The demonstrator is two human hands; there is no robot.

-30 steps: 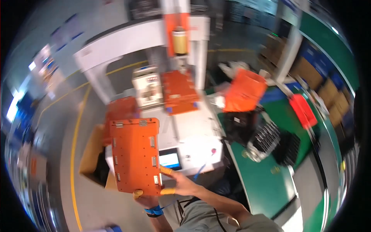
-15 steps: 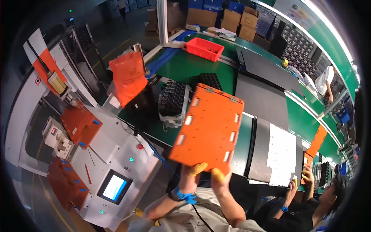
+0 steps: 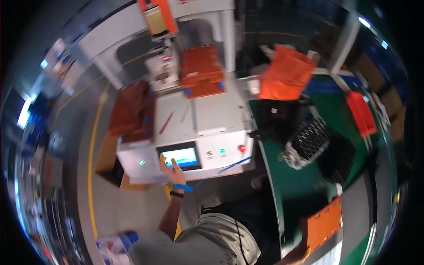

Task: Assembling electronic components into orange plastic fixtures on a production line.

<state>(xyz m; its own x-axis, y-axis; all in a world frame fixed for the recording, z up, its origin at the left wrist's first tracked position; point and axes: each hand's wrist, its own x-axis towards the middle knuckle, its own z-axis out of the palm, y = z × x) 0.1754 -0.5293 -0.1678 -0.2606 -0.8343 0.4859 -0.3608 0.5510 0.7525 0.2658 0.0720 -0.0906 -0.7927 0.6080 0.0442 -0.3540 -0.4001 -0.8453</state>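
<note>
My left hand [image 3: 171, 171], with yellow covers on its fingertips and a blue band at the wrist, reaches to the lit screen [image 3: 182, 157] on the front of a white machine [image 3: 212, 115]. Its fingers are apart and hold nothing; whether they touch the screen I cannot tell. Off at the lower right, my right hand [image 3: 302, 255] grips the near end of a flat orange panel [image 3: 323, 224] with small slots along its edge. The panel is tilted above the green bench, and motion blurs it a little.
On the machine sit an orange fixture with blue tabs [image 3: 203, 70], a dark red-orange stack [image 3: 130, 110] and a red pen [image 3: 166, 123]. A red button [image 3: 241, 149] is at its right. The green bench [image 3: 276, 176] bears an orange bag [image 3: 287, 75], bagged black parts [image 3: 308, 142] and a red bin [image 3: 361, 114].
My view has swung left to the machine. My left hand has let go of the orange panel and moved to the screen. The panel stays in my right hand, now at the right.
</note>
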